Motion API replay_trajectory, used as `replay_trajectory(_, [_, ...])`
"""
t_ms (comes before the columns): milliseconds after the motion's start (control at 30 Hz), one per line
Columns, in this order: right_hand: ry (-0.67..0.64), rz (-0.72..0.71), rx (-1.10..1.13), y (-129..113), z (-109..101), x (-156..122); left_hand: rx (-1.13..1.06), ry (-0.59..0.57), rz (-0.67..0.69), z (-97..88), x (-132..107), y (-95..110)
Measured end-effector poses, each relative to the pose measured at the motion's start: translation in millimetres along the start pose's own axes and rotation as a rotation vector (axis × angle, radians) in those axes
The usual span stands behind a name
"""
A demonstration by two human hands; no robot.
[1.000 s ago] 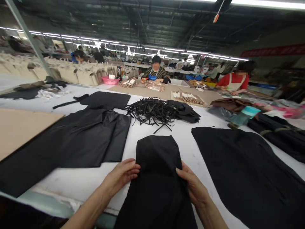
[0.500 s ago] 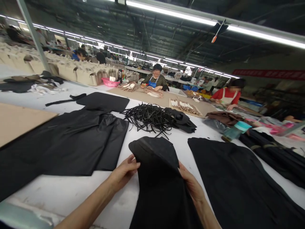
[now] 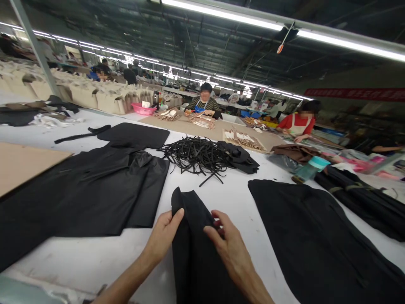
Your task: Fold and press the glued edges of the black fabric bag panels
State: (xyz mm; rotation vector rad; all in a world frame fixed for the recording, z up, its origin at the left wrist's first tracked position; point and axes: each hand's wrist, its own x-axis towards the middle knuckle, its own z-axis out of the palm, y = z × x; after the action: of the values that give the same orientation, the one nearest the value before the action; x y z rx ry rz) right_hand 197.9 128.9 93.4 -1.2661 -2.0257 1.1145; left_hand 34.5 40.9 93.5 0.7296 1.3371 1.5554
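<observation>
A long black fabric piece [image 3: 198,253] is between my hands, its upper end folded lengthwise and raised a little above the white table. My left hand [image 3: 163,234] is closed on its left edge, thumb on top and fingers underneath. At the right edge, my right hand [image 3: 232,247] has bent fingers with a gap between thumb and index; the thumb and fingertips touch the cloth without a visible grip. Beyond the fabric lies a tangled heap of thin black strips [image 3: 196,156]. A larger black piece [image 3: 303,228] rests flat to the right.
Dark fabric sheets [image 3: 95,190] and a tan board [image 3: 28,164] cover the left side. A bottle with a turquoise lid [image 3: 311,169] stands by rolled black bundles [image 3: 363,198] at right. Two co-workers, one in striped sleeves [image 3: 213,105], one in red [image 3: 287,122], sit across the table.
The black piece has gone from spread wide to folded narrow. My right hand has moved left, and its fingers have loosened from the edge. My left hand still grips the other edge.
</observation>
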Motion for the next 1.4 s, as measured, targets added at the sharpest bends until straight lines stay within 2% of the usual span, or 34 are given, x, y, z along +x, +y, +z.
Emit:
replay_trajectory(100, [-0.077,0.035,0.054,-23,23,-13,0.156,-0.006,0.104,10.1,-4,4])
replay_trajectory(200, [-0.095,-0.013,0.069,-29,30,-14,0.23,-0.034,0.103,13.2,-7,5])
replay_trajectory(333, [-0.115,-0.126,0.053,-25,24,-8,0.198,-0.146,0.039,4.4,-7,7])
replay_trajectory(400, [-0.124,-0.114,0.109,-21,18,-2,0.186,-0.164,0.017,-6.0,-6,10])
replay_trajectory(500, [-0.148,-0.012,0.249,-11,5,8,0.118,-0.106,-0.053,-25.9,-4,13])
replay_trajectory(600, [-0.112,0.016,0.204,-10,-3,10,0.086,0.011,-0.097,-37.3,-2,12])
replay_trajectory(700, [-0.133,-0.067,0.102,-25,5,-1,0.144,0.032,-0.071,-27.4,-1,8])
replay_trajectory(800, [-0.179,-0.095,0.038,-43,21,-12,0.146,-0.056,-0.004,-7.9,-3,6])
replay_trajectory(867, [-0.172,-0.095,0.009,-46,28,-15,0.15,-0.097,0.033,-0.9,-4,7])
replay_trajectory(1033, [-0.161,-0.175,-0.04,-31,28,-11,0.219,-0.192,0.001,-9.0,-6,8])
replay_trajectory(1167, [-0.154,-0.256,0.064,-26,22,-10,0.203,-0.219,-0.018,-20.7,-6,3])
replay_trajectory(1200, [-0.16,-0.238,0.1,-26,19,-9,0.164,-0.197,-0.047,-24.3,-5,1])
replay_trajectory(1267, [-0.156,-0.146,0.171,-20,8,-4,0.038,-0.081,-0.133,-33.4,-3,-1])
replay_trajectory(1367, [-0.042,0.008,0.275,6,-19,9,-0.162,0.175,-0.242,-51.3,-1,-1])
replay_trajectory(1400, [0.011,0.044,0.3,18,-30,13,-0.206,0.217,-0.261,-57.8,-1,1])
